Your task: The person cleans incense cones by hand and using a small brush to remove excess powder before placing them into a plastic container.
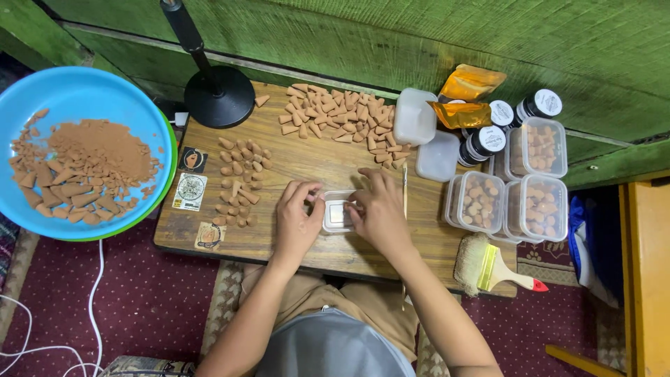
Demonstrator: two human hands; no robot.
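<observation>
My left hand (296, 220) and right hand (377, 209) on either side of a small clear plastic box (338, 214) on the wooden board (307, 164), fingers of both curled against its edges, box between my fingertips, brown cones (239, 183) just left

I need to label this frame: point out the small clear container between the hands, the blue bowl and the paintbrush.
small clear container (337, 213): head view, on its open middle.
blue bowl (91, 91): head view, on its bare upper inside wall.
paintbrush (474, 262): head view, on its bristles.
</observation>
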